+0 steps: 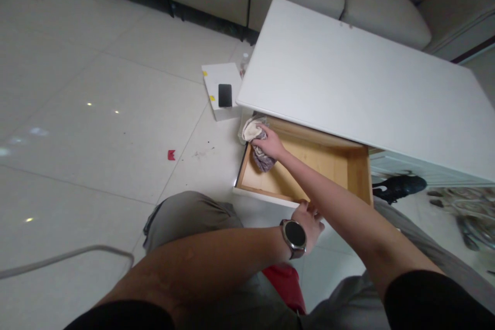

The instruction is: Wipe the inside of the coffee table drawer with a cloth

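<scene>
White table (348,77): drawer (325,160) is out, cloth (264,160) gripped in my right hand (273,145) at its left end, left hand (310,224) on near edge, hold unclear.

Wears short black sleeves (436,299), grey trousers (193,214) and a round watch (295,233) (dark-faced, silver-rimmed, with a brown strap) on the left wrist (283,242).

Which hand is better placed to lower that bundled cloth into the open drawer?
Probably the right hand: it holds the cloth at the far left corner of the drawer. The left hand is at the drawer's front edge, away from the cloth.
</scene>
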`<state>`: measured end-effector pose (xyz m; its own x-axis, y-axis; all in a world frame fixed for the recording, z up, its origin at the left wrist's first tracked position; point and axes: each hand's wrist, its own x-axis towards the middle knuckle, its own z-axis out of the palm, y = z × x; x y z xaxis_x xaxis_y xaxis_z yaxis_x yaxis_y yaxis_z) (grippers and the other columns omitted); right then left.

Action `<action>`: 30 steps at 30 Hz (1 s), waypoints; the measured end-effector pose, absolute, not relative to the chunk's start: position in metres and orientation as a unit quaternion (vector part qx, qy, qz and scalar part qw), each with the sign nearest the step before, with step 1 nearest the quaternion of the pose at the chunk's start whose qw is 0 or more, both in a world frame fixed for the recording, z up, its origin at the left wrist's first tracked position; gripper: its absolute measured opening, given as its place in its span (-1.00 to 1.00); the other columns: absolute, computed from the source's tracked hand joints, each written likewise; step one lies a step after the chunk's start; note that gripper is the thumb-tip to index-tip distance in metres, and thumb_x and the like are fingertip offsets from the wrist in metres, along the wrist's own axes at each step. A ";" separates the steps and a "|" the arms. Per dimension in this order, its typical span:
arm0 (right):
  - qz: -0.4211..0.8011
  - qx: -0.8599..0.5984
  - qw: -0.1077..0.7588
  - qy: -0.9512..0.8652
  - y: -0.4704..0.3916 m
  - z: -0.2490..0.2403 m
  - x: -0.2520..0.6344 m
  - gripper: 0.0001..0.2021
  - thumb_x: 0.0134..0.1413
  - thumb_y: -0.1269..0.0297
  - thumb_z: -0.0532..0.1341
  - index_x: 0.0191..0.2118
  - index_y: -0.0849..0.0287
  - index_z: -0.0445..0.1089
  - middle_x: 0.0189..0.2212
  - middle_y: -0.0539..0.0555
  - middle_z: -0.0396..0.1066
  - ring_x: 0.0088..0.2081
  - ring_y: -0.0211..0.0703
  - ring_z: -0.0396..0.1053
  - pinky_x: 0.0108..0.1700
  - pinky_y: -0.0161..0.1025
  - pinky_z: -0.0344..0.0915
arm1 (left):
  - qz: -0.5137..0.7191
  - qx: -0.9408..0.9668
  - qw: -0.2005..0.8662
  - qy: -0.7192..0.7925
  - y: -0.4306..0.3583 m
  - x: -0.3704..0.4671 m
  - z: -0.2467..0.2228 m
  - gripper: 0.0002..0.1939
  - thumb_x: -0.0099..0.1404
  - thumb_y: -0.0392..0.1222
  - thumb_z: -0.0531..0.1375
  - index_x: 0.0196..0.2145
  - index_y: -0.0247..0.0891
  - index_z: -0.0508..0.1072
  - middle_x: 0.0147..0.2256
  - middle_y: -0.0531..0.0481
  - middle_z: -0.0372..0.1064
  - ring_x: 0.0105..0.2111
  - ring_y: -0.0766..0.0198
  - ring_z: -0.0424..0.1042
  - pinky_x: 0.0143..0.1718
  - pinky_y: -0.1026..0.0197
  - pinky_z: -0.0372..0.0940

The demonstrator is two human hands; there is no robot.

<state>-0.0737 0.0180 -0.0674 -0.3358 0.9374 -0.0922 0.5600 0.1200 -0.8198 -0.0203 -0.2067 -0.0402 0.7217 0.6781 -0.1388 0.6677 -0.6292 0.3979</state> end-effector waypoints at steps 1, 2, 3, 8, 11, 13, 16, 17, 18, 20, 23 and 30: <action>0.397 -0.511 0.208 -0.733 0.008 -0.063 -0.068 -0.31 -0.07 0.30 0.35 0.27 0.10 0.39 0.10 0.08 0.49 0.07 0.01 0.43 0.22 -0.03 0.28 | 0.011 0.911 0.209 0.354 -0.206 -0.022 -0.039 -0.78 0.34 -0.30 0.19 -0.25 -0.05 0.64 -0.04 -0.07 0.51 0.10 0.05 0.33 0.04 -0.06 0.18; 0.389 -0.486 0.177 -0.763 -0.003 -0.057 -0.061 -0.29 -0.08 0.30 0.37 0.28 0.09 0.39 0.11 0.10 0.47 0.09 0.04 0.41 0.23 -0.02 0.27 | 0.010 0.920 0.199 0.336 -0.204 -0.024 -0.037 -0.75 0.37 -0.30 0.16 -0.21 -0.07 0.64 -0.04 -0.08 0.51 0.09 0.06 0.35 0.03 -0.05 0.19; 0.380 -0.450 0.142 -0.795 -0.015 -0.050 -0.055 -0.28 -0.09 0.30 0.39 0.28 0.09 0.40 0.11 0.13 0.46 0.10 0.06 0.40 0.23 -0.01 0.26 | 0.008 0.927 0.190 0.322 -0.203 -0.027 -0.034 -0.73 0.39 -0.31 0.14 -0.17 -0.10 0.63 -0.03 -0.09 0.51 0.07 0.07 0.36 0.03 -0.03 0.19; 0.389 -0.266 -0.008 -0.882 -0.060 -0.027 -0.036 -0.31 -0.10 0.34 0.44 0.24 0.01 0.47 -0.03 0.13 0.47 -0.01 0.04 0.42 0.12 -0.08 0.30 | 0.001 0.930 0.202 0.308 -0.200 -0.038 -0.025 -0.67 0.42 -0.38 0.08 -0.11 -0.15 0.63 -0.03 -0.11 0.55 0.03 0.07 0.38 0.03 -0.04 0.12; 0.403 -0.241 -0.015 -0.883 -0.061 -0.024 -0.032 -0.37 -0.09 0.35 0.44 0.19 -0.04 0.52 -0.03 0.08 0.48 -0.02 0.01 0.43 0.09 -0.12 0.30 | 0.006 0.925 0.203 0.320 -0.201 -0.039 -0.022 -0.60 0.42 -0.38 0.04 -0.09 -0.03 0.64 -0.04 -0.03 0.57 0.02 0.07 0.36 0.05 -0.09 0.05; 0.386 -0.249 -0.004 -0.888 -0.054 -0.022 -0.026 -0.41 -0.09 0.33 0.44 0.15 -0.02 0.55 0.03 0.10 0.49 0.03 0.05 0.41 0.12 -0.09 0.29 | 0.013 0.927 0.197 0.318 -0.202 -0.040 -0.021 -0.61 0.42 -0.36 0.06 -0.09 -0.02 0.64 -0.03 -0.01 0.57 0.03 0.08 0.35 0.04 -0.08 0.04; 0.303 -0.316 -0.009 -0.899 -0.040 -0.020 -0.012 -0.42 -0.01 0.25 0.40 0.21 -0.03 0.51 0.24 0.14 0.37 0.17 0.15 0.31 0.22 0.00 0.22 | 0.025 0.933 0.184 0.309 -0.201 -0.042 -0.019 -0.66 0.43 -0.32 0.09 -0.08 -0.07 0.64 0.09 -0.02 0.51 0.08 0.08 0.31 0.03 -0.04 0.07; 0.262 -0.352 -0.021 -0.898 -0.036 -0.021 -0.006 -0.40 0.03 0.22 0.38 0.25 -0.03 0.47 0.31 0.15 0.29 0.20 0.20 0.26 0.23 0.04 0.21 | 0.030 0.934 0.181 0.306 -0.201 -0.043 -0.018 -0.68 0.43 -0.31 0.10 -0.08 -0.08 0.64 0.14 -0.02 0.48 0.09 0.08 0.30 0.03 -0.03 0.08; 0.220 -0.391 -0.038 -0.893 -0.033 -0.023 0.000 -0.38 0.07 0.19 0.35 0.29 -0.05 0.42 0.36 0.15 0.22 0.23 0.25 0.22 0.22 0.08 0.21 | 0.035 0.935 0.179 0.303 -0.201 -0.044 -0.018 -0.70 0.43 -0.30 0.12 -0.08 -0.09 0.64 0.18 -0.04 0.44 0.10 0.08 0.29 0.04 -0.03 0.10; 0.152 -0.457 -0.093 -0.871 -0.028 -0.032 0.009 -0.37 0.13 0.16 0.30 0.35 -0.09 0.35 0.41 0.15 0.11 0.24 0.35 0.16 0.17 0.14 0.24 | 0.039 0.936 0.177 0.302 -0.200 -0.045 -0.017 -0.72 0.44 -0.27 0.12 -0.10 -0.11 0.64 0.22 -0.06 0.39 0.11 0.09 0.29 0.03 -0.03 0.13; 0.094 -0.490 -0.171 -0.850 -0.025 -0.049 0.012 -0.39 0.19 0.22 0.23 0.37 -0.15 0.31 0.40 0.18 0.11 0.24 0.41 0.12 0.10 0.19 0.26 | 0.035 0.936 0.173 0.305 -0.199 -0.045 -0.017 -0.72 0.46 -0.26 0.11 -0.11 -0.12 0.64 0.20 -0.06 0.40 0.11 0.09 0.28 0.02 -0.02 0.17; 0.014 -0.447 -0.091 -0.890 0.012 -0.052 -0.027 -0.39 0.35 0.28 0.09 0.46 -0.11 0.11 0.50 0.16 -0.11 0.36 0.48 -0.13 0.18 0.34 0.04 | 0.020 0.936 0.160 0.312 -0.201 -0.042 -0.019 -0.74 0.46 -0.24 0.13 -0.14 -0.07 0.64 0.14 0.00 0.44 0.16 0.07 0.25 0.04 -0.05 0.19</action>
